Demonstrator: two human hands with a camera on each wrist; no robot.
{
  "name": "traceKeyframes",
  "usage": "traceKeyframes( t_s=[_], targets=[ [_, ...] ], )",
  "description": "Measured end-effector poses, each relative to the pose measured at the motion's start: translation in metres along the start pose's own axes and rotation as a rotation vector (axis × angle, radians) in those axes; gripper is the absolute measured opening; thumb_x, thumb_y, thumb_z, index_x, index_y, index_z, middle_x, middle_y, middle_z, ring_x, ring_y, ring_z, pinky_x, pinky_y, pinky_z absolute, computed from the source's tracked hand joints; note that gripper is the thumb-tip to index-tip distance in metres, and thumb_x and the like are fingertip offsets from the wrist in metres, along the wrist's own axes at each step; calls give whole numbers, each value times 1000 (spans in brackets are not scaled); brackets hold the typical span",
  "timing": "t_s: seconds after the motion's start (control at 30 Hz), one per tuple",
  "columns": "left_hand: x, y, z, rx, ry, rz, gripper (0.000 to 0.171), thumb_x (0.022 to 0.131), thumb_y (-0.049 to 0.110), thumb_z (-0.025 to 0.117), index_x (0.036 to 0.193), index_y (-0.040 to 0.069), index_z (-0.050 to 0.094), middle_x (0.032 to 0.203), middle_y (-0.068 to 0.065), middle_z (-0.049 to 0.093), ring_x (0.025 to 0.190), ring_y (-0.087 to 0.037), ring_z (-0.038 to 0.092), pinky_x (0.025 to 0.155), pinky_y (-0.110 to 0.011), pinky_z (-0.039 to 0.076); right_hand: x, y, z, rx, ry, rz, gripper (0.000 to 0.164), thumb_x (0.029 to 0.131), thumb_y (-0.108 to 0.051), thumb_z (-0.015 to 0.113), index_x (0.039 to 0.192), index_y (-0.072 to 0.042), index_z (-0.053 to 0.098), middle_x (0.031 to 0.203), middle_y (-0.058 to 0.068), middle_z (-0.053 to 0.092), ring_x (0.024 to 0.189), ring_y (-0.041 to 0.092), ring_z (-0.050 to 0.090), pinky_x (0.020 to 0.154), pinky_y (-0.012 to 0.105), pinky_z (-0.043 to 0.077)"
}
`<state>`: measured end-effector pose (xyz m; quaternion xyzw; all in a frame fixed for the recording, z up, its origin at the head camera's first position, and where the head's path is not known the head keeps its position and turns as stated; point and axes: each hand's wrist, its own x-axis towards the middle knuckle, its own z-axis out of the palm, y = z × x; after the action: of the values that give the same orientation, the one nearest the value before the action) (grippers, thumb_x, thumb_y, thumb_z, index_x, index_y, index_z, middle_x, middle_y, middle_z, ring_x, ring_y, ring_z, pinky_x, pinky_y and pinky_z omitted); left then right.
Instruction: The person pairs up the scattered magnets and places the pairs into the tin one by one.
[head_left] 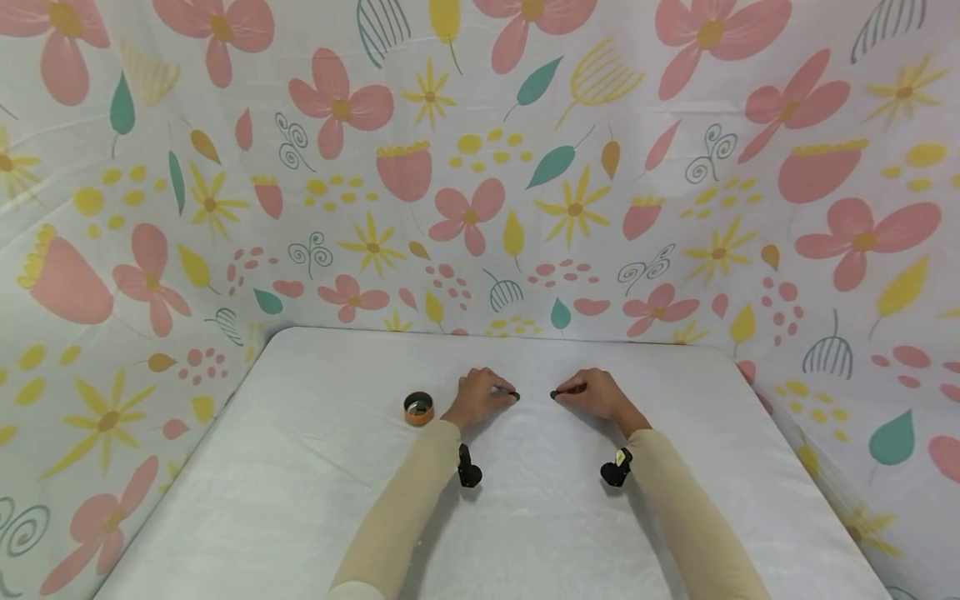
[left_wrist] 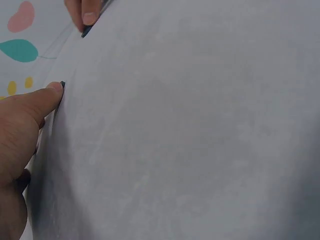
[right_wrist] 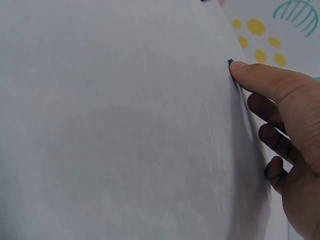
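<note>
Above the far half of the white-covered table, my left hand pinches a small dark piece between thumb and fingers. Facing it across a short gap, my right hand pinches a similar dark piece. Both pieces are held close over the cloth and stand apart. Only a dark tip shows past the thumb in the left wrist view. The right wrist view likewise shows a dark edge at the thumb tip, with the other fingers loosely curled below. Their exact kind is too small to make out.
A small round tin, orange outside and dark inside, stands left of my left hand with something dark in it. White cloth covers the table. Flower-printed curtains enclose its back and sides.
</note>
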<state>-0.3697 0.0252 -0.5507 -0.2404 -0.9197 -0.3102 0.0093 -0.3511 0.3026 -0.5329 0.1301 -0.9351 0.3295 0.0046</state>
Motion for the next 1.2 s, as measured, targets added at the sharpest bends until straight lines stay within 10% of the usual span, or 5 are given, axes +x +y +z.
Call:
traceKeyframes(
  t_s=[0.5,1.2],
  targets=[
    [3,12,13,17,-11,83,20,97,37,72,111,26,81,110,5,68,104,-17,54,94,-41,42,4,-12,14,19,-20,-72,15,87,-24,83,101,-16,84,95,-3,74,86,11,64,75,29,53],
    [1,15,16,-23,1,24,19,95,33,75,111,27,82,110,2,68,104,-18,54,93,-42,40,-1,-15,22,46,-74,-126,18,89,-23,82,105,-16,83,96,-4,74,91,12,67,83,35,57]
  ],
)
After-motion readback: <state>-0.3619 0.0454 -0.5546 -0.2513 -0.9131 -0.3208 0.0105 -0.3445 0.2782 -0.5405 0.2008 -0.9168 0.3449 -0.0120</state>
